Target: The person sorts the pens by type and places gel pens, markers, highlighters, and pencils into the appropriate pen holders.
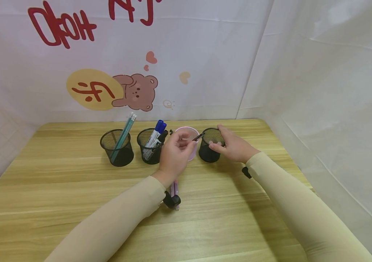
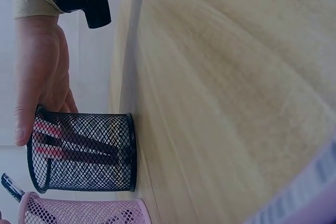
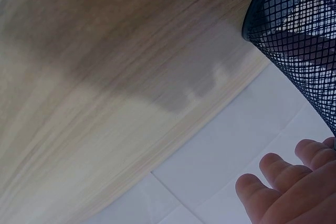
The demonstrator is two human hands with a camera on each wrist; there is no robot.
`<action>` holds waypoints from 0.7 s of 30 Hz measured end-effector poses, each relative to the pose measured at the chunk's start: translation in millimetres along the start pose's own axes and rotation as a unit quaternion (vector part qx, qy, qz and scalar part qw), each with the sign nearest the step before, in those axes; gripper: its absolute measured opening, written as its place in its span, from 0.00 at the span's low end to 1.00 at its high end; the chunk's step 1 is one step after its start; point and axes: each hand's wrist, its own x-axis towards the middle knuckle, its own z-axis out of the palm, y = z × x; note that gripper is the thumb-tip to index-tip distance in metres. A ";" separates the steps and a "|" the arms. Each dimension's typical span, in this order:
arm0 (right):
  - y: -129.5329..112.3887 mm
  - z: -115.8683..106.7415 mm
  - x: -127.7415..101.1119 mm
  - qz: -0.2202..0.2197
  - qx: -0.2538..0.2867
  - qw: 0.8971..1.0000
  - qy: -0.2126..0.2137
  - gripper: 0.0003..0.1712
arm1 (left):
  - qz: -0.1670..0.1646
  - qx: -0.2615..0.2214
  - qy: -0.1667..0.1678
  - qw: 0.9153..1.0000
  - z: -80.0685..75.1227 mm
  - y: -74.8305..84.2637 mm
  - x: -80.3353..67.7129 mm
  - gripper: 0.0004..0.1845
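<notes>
Four cups in a row near the back edge of the table [image 1: 74,233]: black mesh cup with teal pencils [image 1: 117,147] toward the back-left corner, black mesh cup with blue markers [image 1: 150,145] next, then the pink cup [image 1: 193,131], then the right-hand black mesh cup [image 1: 209,150] closest to the back-right corner.

Left hand [image 1: 174,154] raised just in front of the pink cup, fingers curled, pinching a thin dark pen [image 1: 199,137] at its near end. Long axis of the pen slanted up and to the right, free tip just over the gap between the pink cup's rim and the right-hand black cup's rim, touching neither as far as can be told.

Right hand [image 1: 233,145] laid against the right side and rim of that black cup, fingers bent round its wall, thumb toward the near side; in the left wrist view the same cup [image 2: 84,153] with red and dark pens inside and a hand [image 2: 42,72] on its rim.

Pen tip nearer the right-hand black cup's opening than any other black cup; left hand the only one carrying it, right hand merely steadying the cup.

Purple pens [image 1: 174,189] flat on the table under the left wrist, long axes running toward the front edge.
</notes>
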 end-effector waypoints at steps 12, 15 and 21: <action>3.4 3.0 1.8 -0.003 -0.003 1.000 0.005 0.61 | -0.012 -0.026 -0.016 0.999 -14.2 -0.3 -7.4 0.18; 3.5 2.9 1.5 -0.004 -0.006 1.000 0.004 0.62 | -0.023 -0.033 -0.026 0.999 -19.5 0.0 -9.4 0.19; 2.8 2.5 1.2 -0.002 -0.008 1.000 0.000 0.61 | -0.035 -0.010 -0.047 0.998 -32.2 -1.7 -13.5 0.17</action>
